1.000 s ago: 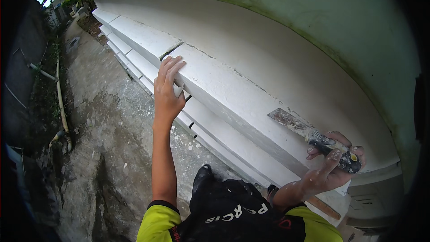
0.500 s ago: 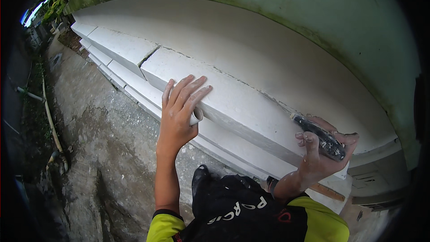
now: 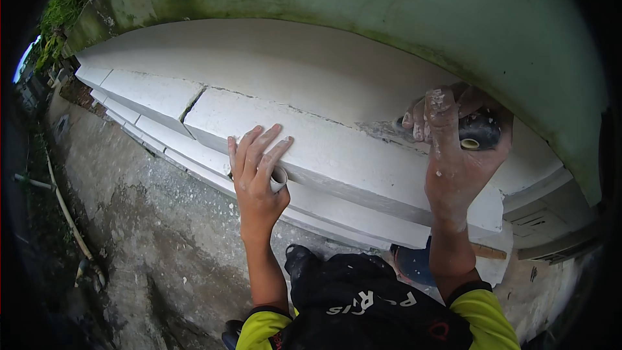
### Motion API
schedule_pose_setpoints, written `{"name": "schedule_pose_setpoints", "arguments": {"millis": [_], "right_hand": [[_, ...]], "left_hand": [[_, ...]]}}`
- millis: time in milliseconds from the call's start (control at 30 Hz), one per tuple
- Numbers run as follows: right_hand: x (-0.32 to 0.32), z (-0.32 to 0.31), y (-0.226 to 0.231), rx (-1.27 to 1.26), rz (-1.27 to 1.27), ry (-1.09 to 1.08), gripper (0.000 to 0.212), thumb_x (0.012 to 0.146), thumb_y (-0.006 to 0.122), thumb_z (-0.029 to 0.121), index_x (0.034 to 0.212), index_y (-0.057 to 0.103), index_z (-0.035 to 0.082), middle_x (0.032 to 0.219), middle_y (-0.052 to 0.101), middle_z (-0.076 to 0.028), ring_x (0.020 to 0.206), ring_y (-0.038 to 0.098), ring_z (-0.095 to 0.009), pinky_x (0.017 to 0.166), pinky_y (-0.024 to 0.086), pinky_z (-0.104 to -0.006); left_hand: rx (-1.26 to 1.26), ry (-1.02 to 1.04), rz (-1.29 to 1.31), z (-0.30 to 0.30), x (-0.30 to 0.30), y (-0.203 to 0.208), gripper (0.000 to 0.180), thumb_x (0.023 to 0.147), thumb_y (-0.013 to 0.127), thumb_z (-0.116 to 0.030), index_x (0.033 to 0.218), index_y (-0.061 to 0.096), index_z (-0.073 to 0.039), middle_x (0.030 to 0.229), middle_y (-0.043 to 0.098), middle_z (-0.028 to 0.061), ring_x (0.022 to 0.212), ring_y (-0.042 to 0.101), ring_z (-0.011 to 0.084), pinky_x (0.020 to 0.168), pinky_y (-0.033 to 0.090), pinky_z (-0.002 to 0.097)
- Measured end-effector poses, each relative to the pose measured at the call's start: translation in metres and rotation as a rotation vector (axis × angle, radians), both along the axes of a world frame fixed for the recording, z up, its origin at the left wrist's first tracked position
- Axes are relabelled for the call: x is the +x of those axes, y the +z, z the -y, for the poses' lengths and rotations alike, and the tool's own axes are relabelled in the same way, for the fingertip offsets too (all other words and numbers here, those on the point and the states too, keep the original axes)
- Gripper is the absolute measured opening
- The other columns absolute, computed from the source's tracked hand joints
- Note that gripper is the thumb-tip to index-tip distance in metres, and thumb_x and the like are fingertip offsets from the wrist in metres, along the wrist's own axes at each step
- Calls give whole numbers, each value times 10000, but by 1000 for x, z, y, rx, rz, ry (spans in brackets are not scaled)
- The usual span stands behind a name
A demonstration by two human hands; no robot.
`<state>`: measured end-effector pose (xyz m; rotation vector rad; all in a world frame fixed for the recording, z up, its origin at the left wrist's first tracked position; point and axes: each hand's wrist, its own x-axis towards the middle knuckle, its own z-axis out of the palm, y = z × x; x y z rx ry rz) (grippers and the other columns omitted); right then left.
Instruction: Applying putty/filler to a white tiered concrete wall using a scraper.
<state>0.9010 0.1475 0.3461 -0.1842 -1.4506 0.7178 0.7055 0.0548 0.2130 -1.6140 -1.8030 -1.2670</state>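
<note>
My left hand (image 3: 259,175) has its fingers laid over the front edge of a long white block (image 3: 311,136). A short white pipe (image 3: 278,179) is held under its palm, against the block's front side; one round end shows. My right hand (image 3: 453,129) is closed round a tool with a stubby black handle (image 3: 481,131), spattered white. It is at the seam where the block meets the pale wall (image 3: 272,52). The tool's working end is hidden behind the fingers. A greyish smear (image 3: 382,131) lies along the seam beside it.
Further white blocks (image 3: 152,94) run in stepped rows to the left. A mossy green wall edge (image 3: 389,6) overhangs above. Below lies stained concrete ground (image 3: 142,220), with a thin pipe (image 3: 68,210) at the far left. A blue rounded object (image 3: 414,266) shows beside my right forearm.
My right hand has moved up to the wall seam and turned, bringing the handle's end toward me. The view has shifted; my left hand stays on the block with the pipe.
</note>
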Motion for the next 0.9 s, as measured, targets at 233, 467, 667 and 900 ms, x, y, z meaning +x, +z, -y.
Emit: {"name": "schedule_pose_setpoints", "arguments": {"millis": [233, 467, 667, 900], "right_hand": [[-4, 6, -13, 126, -37, -8, 326, 806, 739, -119, 857, 445, 13, 596, 594, -58, 534, 619, -99, 492, 499, -239], [-26, 13, -17, 232, -27, -293, 338, 791, 732, -114, 746, 441, 50, 544, 544, 2, 464, 565, -65, 456, 458, -234], [-32, 24, -5, 253, 160, -377, 338, 797, 723, -95, 737, 427, 55, 508, 527, 0, 465, 554, -58, 452, 439, -228], [-53, 25, 0, 357, 300, -570, 325, 738, 720, -53, 686, 437, 98, 487, 503, 57, 417, 466, -23, 460, 355, -178]], "left_hand": [[4, -22, 9, 3, -3, -4, 653, 639, 636, 110, 1222, 659, -184, 1346, 627, 8, 1363, 487, 291, 1218, 212, 607], [-52, -75, 12, 8, -13, 0, 804, 533, 654, 98, 1274, 655, -215, 1399, 592, -21, 1373, 473, 284, 1205, 235, 609], [-96, -138, 23, 12, -19, 0, 797, 544, 634, 96, 1286, 650, -195, 1415, 586, -9, 1381, 472, 283, 1211, 231, 570], [-109, -167, 0, 10, -25, -5, 759, 558, 620, 78, 1261, 660, -203, 1400, 597, -14, 1366, 483, 277, 1209, 231, 561]]}}
